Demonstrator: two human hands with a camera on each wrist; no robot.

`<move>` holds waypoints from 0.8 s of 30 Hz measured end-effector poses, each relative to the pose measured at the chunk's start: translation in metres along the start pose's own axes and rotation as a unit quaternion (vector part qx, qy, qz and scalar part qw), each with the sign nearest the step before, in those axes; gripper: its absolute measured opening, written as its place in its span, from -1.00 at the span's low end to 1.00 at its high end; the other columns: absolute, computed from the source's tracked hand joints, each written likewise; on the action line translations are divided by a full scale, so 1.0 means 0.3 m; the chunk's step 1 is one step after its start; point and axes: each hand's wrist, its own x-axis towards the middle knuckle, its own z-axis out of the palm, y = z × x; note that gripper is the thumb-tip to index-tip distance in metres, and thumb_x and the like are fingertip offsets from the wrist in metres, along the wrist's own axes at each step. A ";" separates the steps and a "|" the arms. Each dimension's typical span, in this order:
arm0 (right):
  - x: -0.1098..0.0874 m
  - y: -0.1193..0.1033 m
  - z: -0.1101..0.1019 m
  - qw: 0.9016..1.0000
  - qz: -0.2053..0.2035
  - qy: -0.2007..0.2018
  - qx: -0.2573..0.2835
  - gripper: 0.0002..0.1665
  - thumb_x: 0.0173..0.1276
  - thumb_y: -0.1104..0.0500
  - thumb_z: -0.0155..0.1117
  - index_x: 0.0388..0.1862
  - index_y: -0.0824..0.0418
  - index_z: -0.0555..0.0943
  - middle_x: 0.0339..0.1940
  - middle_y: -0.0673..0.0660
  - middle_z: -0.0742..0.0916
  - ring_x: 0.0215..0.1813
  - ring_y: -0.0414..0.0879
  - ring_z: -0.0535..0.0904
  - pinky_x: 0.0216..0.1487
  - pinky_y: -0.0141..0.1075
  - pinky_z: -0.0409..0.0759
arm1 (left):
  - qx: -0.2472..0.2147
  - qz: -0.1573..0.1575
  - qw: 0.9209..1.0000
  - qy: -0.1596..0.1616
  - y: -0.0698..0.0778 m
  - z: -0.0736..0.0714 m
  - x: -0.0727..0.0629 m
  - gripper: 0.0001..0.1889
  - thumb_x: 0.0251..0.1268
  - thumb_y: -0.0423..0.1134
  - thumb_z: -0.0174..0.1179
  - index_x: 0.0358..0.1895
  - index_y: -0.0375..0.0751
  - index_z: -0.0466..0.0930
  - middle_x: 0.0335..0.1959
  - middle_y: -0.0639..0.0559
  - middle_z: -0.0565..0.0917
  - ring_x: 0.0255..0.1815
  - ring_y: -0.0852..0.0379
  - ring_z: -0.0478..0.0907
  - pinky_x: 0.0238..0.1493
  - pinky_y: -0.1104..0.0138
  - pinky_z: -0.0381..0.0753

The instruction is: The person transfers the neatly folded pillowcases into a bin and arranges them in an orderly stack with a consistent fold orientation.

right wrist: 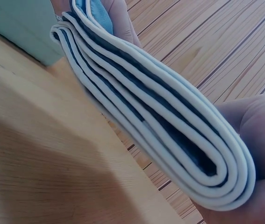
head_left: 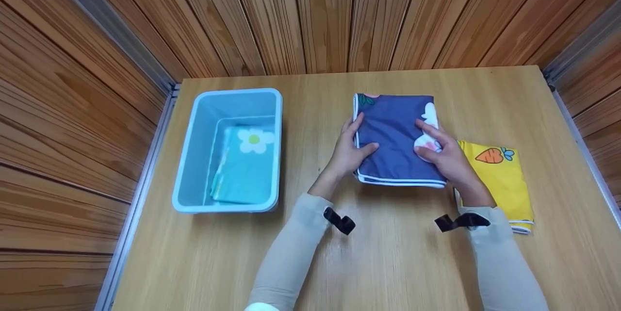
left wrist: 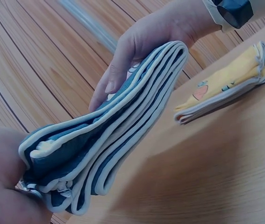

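Observation:
A folded navy cloth (head_left: pixel 393 141) with white piped edges and a white printed figure is held between both hands above the table. My left hand (head_left: pixel 350 151) grips its left edge, thumb on top. On the right edge, my right hand (head_left: pixel 444 155) grips it with thumb and fingers spread over the upper face. Both wrist views show the many stacked layers of the navy cloth (left wrist: pixel 109 126) from the side, raised off the wood. Beneath the right forearm lies a folded yellow cloth (head_left: pixel 504 185) with a carrot print.
At the left of the wooden table (head_left: pixel 398 262) stands a light blue plastic bin (head_left: pixel 189 155). Inside it lies a folded turquoise cloth (head_left: pixel 242 175) with a white flower. Wood-plank walls (head_left: pixel 320 15) rise behind the table and on both sides.

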 end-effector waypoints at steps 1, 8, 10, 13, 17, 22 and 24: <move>-0.001 -0.001 -0.001 1.000 0.004 0.000 -0.002 -0.19 0.53 0.15 0.23 0.66 0.00 0.14 0.72 0.13 -0.07 0.69 0.13 -0.33 0.56 0.26 -0.34 | -0.001 0.000 1.000 0.000 0.001 -0.001 -0.001 -0.18 0.43 -0.31 0.28 0.65 0.10 0.07 0.68 -0.06 -0.05 0.65 -0.08 -0.03 0.56 0.08 0.14; -0.004 -0.011 0.004 1.000 -0.002 0.002 0.011 -0.19 0.52 0.20 0.23 0.65 0.04 0.15 0.72 0.13 0.00 0.69 0.12 -0.28 0.57 0.24 -0.30 | -0.005 0.020 1.000 -0.002 0.006 -0.013 -0.002 -0.17 0.41 -0.34 0.29 0.64 0.00 0.08 0.66 -0.13 -0.02 0.64 -0.11 0.00 0.56 0.10 0.13; -0.003 -0.015 0.005 1.000 -0.008 0.004 0.015 -0.19 0.52 0.22 0.23 0.65 0.06 0.16 0.71 0.14 0.03 0.69 0.13 -0.25 0.58 0.24 -0.29 | -0.006 0.029 1.000 -0.003 0.011 -0.017 -0.002 -0.17 0.40 -0.36 0.30 0.64 -0.04 0.08 0.66 -0.15 -0.01 0.64 -0.11 0.00 0.57 0.12 0.12; -0.004 -0.023 0.002 1.000 -0.008 0.005 0.014 -0.19 0.52 0.21 0.23 0.65 0.04 0.16 0.71 0.12 0.03 0.69 0.12 -0.25 0.57 0.24 -0.29 | -0.006 0.033 0.999 -0.003 0.021 -0.020 -0.005 -0.17 0.40 -0.36 0.30 0.64 -0.05 0.08 0.66 -0.14 -0.02 0.65 -0.10 -0.01 0.57 0.13 0.11; -0.006 -0.034 -0.001 1.000 -0.004 0.004 0.015 -0.19 0.52 0.18 0.23 0.65 0.02 0.16 0.71 0.11 0.03 0.69 0.10 -0.26 0.57 0.25 -0.29 | -0.010 0.026 1.000 0.002 0.036 -0.024 -0.011 -0.17 0.40 -0.35 0.30 0.64 0.00 0.08 0.67 -0.09 -0.01 0.65 -0.09 0.00 0.56 0.11 0.14; -0.013 -0.052 -0.002 1.000 -0.006 0.004 0.019 -0.18 0.52 0.16 0.24 0.66 0.00 0.15 0.72 0.11 0.00 0.69 0.11 -0.28 0.57 0.24 -0.30 | -0.014 0.017 1.000 0.004 0.058 -0.031 -0.020 -0.16 0.40 -0.33 0.30 0.64 0.05 0.08 0.67 -0.06 -0.02 0.65 -0.09 0.00 0.55 0.08 0.16; -0.018 -0.060 -0.004 1.000 -0.005 0.004 0.020 -0.18 0.52 0.15 0.25 0.65 -0.01 0.16 0.72 0.09 0.00 0.69 0.10 -0.29 0.58 0.23 -0.31 | -0.017 0.015 1.000 0.003 0.063 -0.034 -0.022 -0.16 0.40 -0.33 0.30 0.64 0.06 0.08 0.67 -0.07 -0.03 0.65 -0.10 -0.01 0.55 0.07 0.15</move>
